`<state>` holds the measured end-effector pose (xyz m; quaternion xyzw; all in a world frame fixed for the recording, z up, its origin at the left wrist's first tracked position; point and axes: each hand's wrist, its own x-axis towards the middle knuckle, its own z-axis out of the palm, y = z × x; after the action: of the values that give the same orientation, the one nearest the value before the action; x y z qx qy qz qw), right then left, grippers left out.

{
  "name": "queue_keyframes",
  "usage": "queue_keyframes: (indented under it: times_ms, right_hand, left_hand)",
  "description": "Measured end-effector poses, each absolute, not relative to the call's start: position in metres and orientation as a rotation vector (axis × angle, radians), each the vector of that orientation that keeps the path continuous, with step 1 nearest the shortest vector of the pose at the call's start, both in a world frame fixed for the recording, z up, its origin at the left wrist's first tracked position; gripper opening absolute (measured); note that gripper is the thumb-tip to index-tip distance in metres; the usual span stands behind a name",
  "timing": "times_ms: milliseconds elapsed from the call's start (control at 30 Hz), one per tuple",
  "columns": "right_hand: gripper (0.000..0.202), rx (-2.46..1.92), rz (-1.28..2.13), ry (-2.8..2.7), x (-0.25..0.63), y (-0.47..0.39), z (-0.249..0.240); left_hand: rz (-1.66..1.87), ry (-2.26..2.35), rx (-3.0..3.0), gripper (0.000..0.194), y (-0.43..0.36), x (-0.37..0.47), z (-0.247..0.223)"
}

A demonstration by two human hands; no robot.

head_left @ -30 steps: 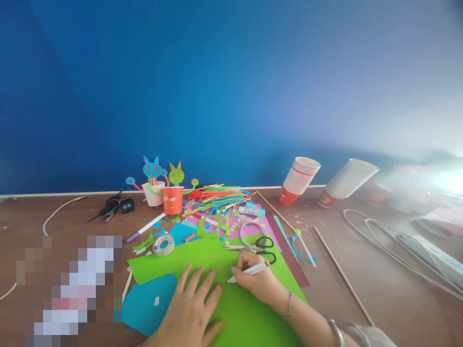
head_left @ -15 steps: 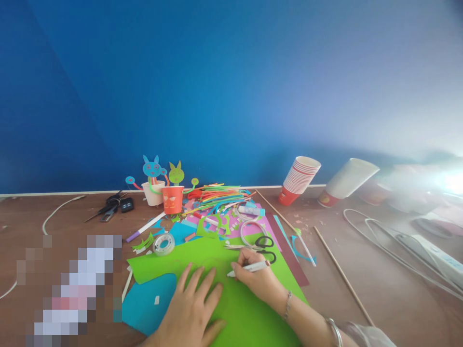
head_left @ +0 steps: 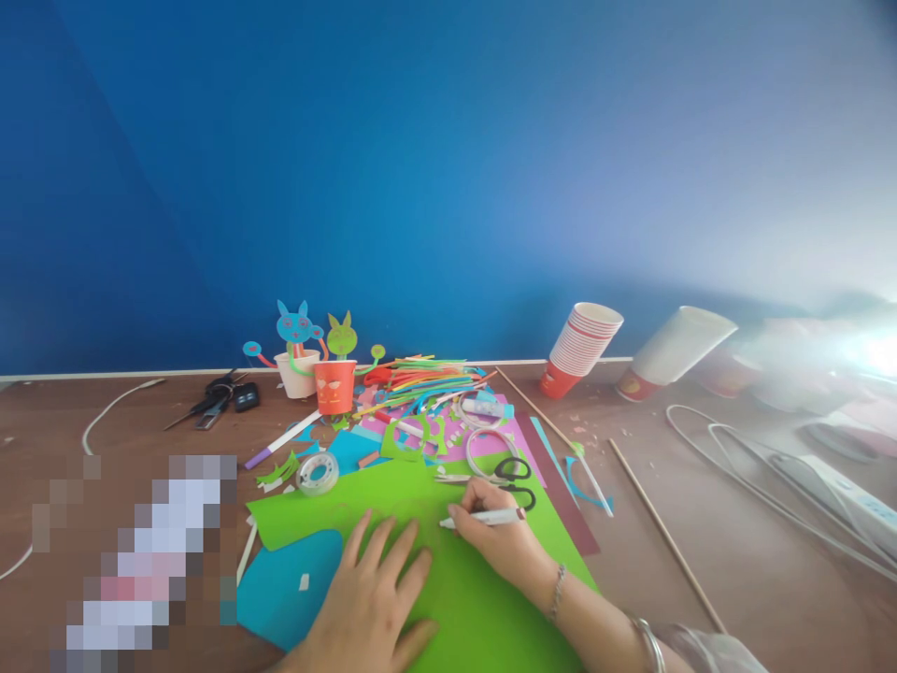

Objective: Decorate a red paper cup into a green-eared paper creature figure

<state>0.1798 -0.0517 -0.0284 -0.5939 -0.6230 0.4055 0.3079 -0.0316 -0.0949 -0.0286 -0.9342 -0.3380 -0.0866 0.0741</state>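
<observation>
My left hand (head_left: 382,584) lies flat with spread fingers on a large sheet of green paper (head_left: 505,598). To its right, my right hand (head_left: 497,533) grips a white marker (head_left: 496,517) with a brownish end, its tip at the green paper. Faint curved lines run on the paper above my left fingers. Just beyond my right hand lie black-handled scissors (head_left: 501,479), partly hidden by it. A roll of clear tape (head_left: 318,473) rests at the sheet's far left edge. Blue paper (head_left: 287,594) shows beside my left hand.
Behind are two paper-cup figures, one in a red cup (head_left: 334,388), and a heap of coloured pipe cleaners (head_left: 427,376). A purple-capped marker (head_left: 282,441) lies left. Stacked paper cups (head_left: 581,346), a wooden stick (head_left: 662,533) and a power strip (head_left: 847,505) are to the right.
The marker in my right hand has shifted slightly, its tip moving up a little and the barrel lying flatter. My left hand stays in the same place.
</observation>
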Motion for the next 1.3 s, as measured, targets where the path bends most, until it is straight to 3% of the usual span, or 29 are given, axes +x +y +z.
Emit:
queue_keyframes:
  times_ms: [1000, 1300]
  right_hand:
    - [0.019, -1.623, 1.070, -1.691, 0.1809, -0.0528, -0.0340]
    - [0.020, -1.486, 1.317, -1.496, 0.1826, -0.0498, -0.0349]
  left_hand:
    - [-0.321, -1.041, -2.785, 0.047, -0.0966, -0.0333, -0.0341]
    - [-0.336, -1.055, -2.816, 0.046, -0.0974, -0.0317, -0.0310]
